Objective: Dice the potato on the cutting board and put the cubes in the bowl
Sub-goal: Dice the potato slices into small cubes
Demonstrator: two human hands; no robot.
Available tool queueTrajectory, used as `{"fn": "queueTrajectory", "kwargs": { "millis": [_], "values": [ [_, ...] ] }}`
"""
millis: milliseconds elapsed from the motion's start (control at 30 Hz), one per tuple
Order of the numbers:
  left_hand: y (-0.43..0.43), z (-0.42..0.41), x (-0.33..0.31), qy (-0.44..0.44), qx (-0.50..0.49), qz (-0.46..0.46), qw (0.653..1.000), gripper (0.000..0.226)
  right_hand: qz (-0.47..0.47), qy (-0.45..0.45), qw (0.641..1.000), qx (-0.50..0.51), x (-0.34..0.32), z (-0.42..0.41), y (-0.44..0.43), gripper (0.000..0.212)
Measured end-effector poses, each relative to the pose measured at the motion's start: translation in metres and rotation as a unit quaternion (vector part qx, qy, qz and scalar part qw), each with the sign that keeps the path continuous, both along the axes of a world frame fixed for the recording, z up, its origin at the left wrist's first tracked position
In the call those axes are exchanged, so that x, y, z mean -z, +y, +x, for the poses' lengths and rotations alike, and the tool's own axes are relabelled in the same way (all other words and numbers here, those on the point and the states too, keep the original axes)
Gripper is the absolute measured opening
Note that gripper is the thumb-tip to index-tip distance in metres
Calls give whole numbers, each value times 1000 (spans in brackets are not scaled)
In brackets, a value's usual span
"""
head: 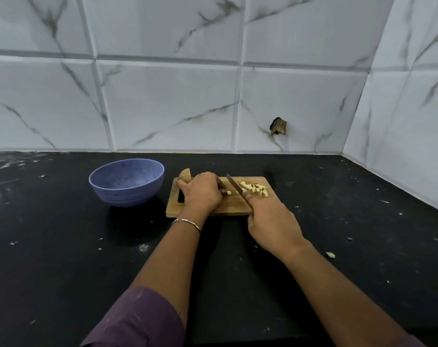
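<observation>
One blue bowl stands at the left on the black counter, close to the cutting board but not touching it; no cubes show inside it. At the board's far left corner sits an uncut potato piece, skin on, partly hidden behind the left hand. Left hand: palm down, fingers curled, tips pinning a short potato strip to the board. The strip's cut end pokes out to the right of the fingertips, and its long axis runs roughly left to right. Knife: the blade stands just right of that end, tip pointing far and left, crossing the strip's axis at a slant. Whether the edge touches the strip cannot be told. Right of the blade, a loose heap of diced cubes covers the board's far right part. Right hand: closed round the knife handle, which is hidden in the fist, index finger laid forward toward the blade. Farther right and nearer, one stray potato bit lies on the counter. Judgement: dicing is under way and transfer has not begun. The strip lies left of the blade, so coming cuts work leftward toward the left fingertips. Little strip shows between them, so those fingertips are at risk. The bowl sits on the left hand's side and the cubes right of the knife, so the cubes must cross the board.
</observation>
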State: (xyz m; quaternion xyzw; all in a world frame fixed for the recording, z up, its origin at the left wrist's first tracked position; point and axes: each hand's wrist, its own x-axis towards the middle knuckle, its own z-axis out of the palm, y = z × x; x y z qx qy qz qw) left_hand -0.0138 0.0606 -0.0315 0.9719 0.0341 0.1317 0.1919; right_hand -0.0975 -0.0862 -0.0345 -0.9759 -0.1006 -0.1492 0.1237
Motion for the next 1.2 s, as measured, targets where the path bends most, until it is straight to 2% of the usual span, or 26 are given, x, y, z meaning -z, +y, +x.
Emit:
{"fn": "queueTrajectory", "kwargs": {
  "millis": [167,433,967,1200],
  "values": [
    [2,-3,-2,-19,-22,0,1000,14,40,-9,999,-27,-5,-6,1,54],
    [9,-3,-8,-54,-42,-56,996,12,34,3,998,-47,-10,-7,-6,46],
    [17,-8,-8,-60,-24,-93,994,15,-1,-4,999,43,-3,6,-14,49],
    [29,-10,-16,-56,-48,-171,983,13,10,0,999,48,-1,9,-12,50]
  ]
}}
